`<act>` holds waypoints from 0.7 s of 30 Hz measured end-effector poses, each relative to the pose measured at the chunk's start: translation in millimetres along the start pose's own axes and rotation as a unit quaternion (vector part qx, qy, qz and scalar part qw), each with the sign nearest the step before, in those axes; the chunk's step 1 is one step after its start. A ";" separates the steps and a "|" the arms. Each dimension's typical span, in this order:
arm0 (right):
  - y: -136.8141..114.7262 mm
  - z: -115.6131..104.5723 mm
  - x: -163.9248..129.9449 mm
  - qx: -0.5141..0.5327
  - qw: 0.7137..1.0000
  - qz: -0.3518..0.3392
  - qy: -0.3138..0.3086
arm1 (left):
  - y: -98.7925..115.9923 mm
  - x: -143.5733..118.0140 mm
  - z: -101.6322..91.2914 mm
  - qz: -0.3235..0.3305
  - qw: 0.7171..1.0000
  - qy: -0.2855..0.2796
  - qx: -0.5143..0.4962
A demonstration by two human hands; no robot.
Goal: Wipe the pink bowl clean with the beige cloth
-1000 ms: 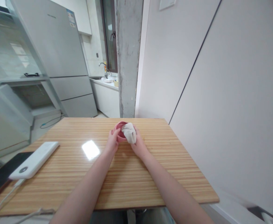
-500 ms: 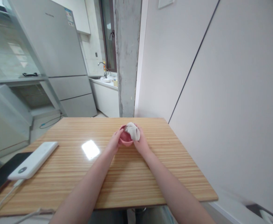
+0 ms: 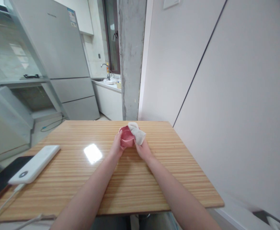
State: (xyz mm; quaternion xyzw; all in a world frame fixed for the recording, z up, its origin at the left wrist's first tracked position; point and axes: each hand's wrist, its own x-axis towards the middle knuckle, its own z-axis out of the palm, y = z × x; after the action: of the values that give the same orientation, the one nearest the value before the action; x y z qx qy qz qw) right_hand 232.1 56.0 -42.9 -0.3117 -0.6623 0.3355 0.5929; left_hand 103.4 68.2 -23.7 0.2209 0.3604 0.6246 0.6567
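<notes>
Over wooden table (image 3: 154, 179): pink bowl (image 3: 127, 138) cupped in left hand (image 3: 117, 147), right hand (image 3: 142, 149) clutching white cloth (image 3: 137, 132) at rim; wiping seemingly mid-way.

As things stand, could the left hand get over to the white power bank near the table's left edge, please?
Probably yes: bare table lies between the left hand and the power bank, though that hand now holds the pink bowl.

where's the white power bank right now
The white power bank lies flat on the wooden table near its left edge, beside a black phone, well left of the hands holding the pink bowl.
</notes>
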 end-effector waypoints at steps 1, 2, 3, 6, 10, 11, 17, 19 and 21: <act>0.5 2.0 -1.9 -0.001 1.000 0.005 -0.007 | 3.5 -0.3 -0.4 0.009 1.000 0.006 -0.007; 1.6 4.5 -4.1 -0.002 1.000 0.014 -0.012 | 7.2 -0.5 -1.0 0.017 1.000 0.015 -0.016; 3.1 7.4 -6.4 0.000 1.000 0.026 -0.012 | 10.7 -0.7 -1.7 0.024 0.999 0.022 -0.025; 9.5 14.7 -10.7 0.008 0.998 0.062 -0.002 | 15.3 -2.6 -2.3 0.045 0.999 0.008 -0.022; 17.2 13.3 -5.9 0.053 0.987 0.114 0.095 | 8.0 -8.5 1.2 0.010 0.998 -0.055 0.024; 18.2 11.2 -4.0 0.062 0.982 0.132 0.123 | 6.0 -9.8 2.0 -0.014 0.997 -0.061 0.035; 18.1 1.9 0.1 0.075 0.961 0.194 0.184 | 4.8 -10.7 0.0 -0.076 0.993 -0.066 0.067; 20.3 2.4 -0.3 0.078 0.963 0.183 0.181 | 3.8 -8.7 -0.6 -0.072 0.992 -0.078 0.061; 25.8 5.5 -1.1 0.078 0.969 0.162 0.170 | 0.3 -5.8 -0.9 -0.032 0.996 -0.063 0.053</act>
State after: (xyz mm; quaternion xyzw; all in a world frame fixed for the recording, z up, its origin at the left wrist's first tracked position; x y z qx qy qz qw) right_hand 227.2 69.7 -65.0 -0.4197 -0.4642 0.4201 0.6572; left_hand 102.7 62.4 -22.9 0.2823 0.3576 0.5683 0.6851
